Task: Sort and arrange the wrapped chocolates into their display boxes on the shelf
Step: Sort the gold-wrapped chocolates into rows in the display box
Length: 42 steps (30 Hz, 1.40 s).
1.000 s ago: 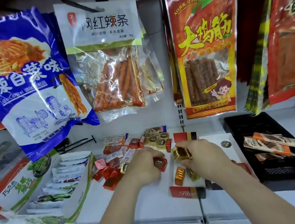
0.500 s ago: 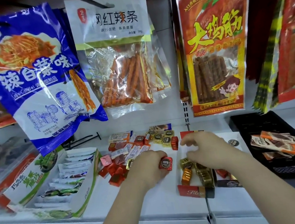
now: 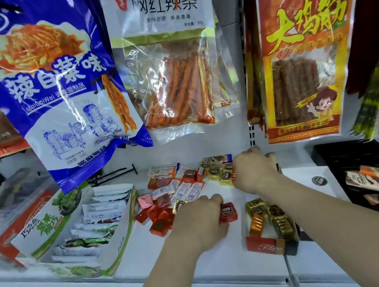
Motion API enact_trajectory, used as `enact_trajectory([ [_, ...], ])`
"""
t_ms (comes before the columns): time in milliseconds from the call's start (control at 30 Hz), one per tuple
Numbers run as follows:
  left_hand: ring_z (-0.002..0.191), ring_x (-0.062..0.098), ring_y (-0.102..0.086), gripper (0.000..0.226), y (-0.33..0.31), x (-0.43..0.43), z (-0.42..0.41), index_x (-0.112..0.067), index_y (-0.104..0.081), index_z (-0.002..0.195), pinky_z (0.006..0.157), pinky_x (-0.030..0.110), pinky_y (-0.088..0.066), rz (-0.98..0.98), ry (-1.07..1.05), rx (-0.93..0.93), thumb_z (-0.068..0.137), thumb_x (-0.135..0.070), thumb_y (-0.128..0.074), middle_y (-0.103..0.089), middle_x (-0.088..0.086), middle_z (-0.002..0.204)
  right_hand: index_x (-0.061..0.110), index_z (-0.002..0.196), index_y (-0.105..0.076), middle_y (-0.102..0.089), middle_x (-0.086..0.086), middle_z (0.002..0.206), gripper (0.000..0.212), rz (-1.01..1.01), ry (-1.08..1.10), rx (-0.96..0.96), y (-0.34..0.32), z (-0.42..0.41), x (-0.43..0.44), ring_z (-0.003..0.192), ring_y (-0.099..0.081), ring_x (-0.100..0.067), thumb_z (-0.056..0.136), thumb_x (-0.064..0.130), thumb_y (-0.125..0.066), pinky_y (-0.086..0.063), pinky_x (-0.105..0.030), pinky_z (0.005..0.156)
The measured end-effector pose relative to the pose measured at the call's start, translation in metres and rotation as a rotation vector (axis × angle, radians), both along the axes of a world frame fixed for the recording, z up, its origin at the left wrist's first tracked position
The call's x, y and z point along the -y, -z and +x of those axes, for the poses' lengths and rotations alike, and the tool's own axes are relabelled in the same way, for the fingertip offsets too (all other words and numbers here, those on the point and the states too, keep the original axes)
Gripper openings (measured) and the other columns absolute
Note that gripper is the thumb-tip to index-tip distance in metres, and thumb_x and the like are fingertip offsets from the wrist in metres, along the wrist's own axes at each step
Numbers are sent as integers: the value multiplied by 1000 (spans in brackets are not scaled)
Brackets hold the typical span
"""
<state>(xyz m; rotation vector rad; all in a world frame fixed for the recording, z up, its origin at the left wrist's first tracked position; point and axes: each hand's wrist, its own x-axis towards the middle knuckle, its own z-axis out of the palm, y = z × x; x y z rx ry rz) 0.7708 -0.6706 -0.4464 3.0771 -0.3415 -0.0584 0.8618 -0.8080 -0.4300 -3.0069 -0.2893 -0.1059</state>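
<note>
**Gold foil sorting**

On the shelf (image 3: 148, 258), the display box (image 3: 263, 246) is part filled. Gold chocolates (image 3: 221, 175) are covered by the curled right hand (image 3: 255, 170) (grip cannot be told); a red chocolate (image 3: 227, 212) is pinched by the left hand (image 3: 202, 222). One must be singled out next.

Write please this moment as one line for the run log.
left hand: holds red chocolate | right hand: at rear gold chocolates, grip unclear | display box: few gold pieces inside
</note>
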Motion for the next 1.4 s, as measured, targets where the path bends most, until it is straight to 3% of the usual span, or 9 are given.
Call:
enact_trajectory([
  [200, 93, 27, -61, 34, -7, 4, 5, -20, -50, 113, 74, 36, -50, -117, -86, 119, 91, -46, -51, -65, 5, 101, 19, 102, -63, -70, 1, 88, 33, 848, -28, -203, -19, -18, 50, 90, -67, -20, 73, 9, -77, -55, -42, 84],
  [367, 88, 15, -63, 40, -31, 33, -1, -31, -48, 127, 74, 31, -49, -533, -100, 177, 92, -48, -54, -67, -8, 97, 24, 97, -55, -66, 1, 90, 26, 608, 23, -110, -1, -44, 79, 89, -62, -20, 78, 27, -72, -53, -38, 76],
  [467, 86, 9, -62, 38, -33, 58, -9, -36, -47, 127, 77, 31, -52, -699, -24, 83, 91, -45, -56, -64, -12, 102, 32, 115, -55, -58, -1, 119, 41, 377, 16, -76, 15, -51, 81, 122, -43, -26, 77, 36, -72, -45, -44, 95],
  [600, 102, 12, -60, 43, -22, 71, -6, -34, -43, 135, 86, 29, -49, -724, -50, 102, 94, -39, -54, -64, -7, 116, 31, 125, -59, -42, -4, 141, 46, 237, 67, 3, 11, -56, 81, 131, -28, -31, 81, 39, -69, -32, -40, 104],
  [767, 109, 16, -59, 44, -14, 75, 3, -33, -44, 137, 89, 31, -49, -676, -105, 99, 95, -43, -51, -64, -4, 122, 17, 96, -71, -68, -7, 97, 15, 391, 19, -51, 8, -59, 77, 88, -61, -22, 86, 22, -62, -44, -25, 68],
  [900, 94, 25, -63, 34, -14, 78, 4, -27, -57, 116, 70, 34, -48, -355, -79, 114, 95, -50, -44, -68, 2, 102, 18, 84, -70, -70, -7, 88, 7, 443, -22, -170, 4, -60, 78, 81, -63, -22, 80, 15, -67, -49, -29, 69],
  [1067, 85, 26, -62, 38, -10, 67, 1, -18, -58, 85, 63, 31, -44, -106, -115, -58, 89, -55, -52, -65, 4, 91, 22, 122, -62, -60, -2, 122, 47, 373, -87, -288, -4, -62, 74, 104, -57, -18, 77, 17, -73, -45, -25, 85],
  [1233, 93, 19, -63, 32, -16, 58, -2, -27, -66, 107, 71, 29, -49, -208, -102, 129, 82, -47, -65, -67, -4, 100, 39, 136, -46, -46, -3, 136, 57, 322, -194, -289, -5, -64, 70, 124, -42, -23, 83, 34, -67, -38, -35, 102],
  [1400, 82, 10, -60, 22, -22, 31, 7, -28, -68, 109, 82, 25, -49, -669, -209, 154, 91, -21, -59, -67, -14, 103, 35, 129, -54, -46, -3, 132, 41, 261, -189, -257, -1, -64, 67, 123, -40, -25, 88, 34, -60, -37, -34, 98],
])
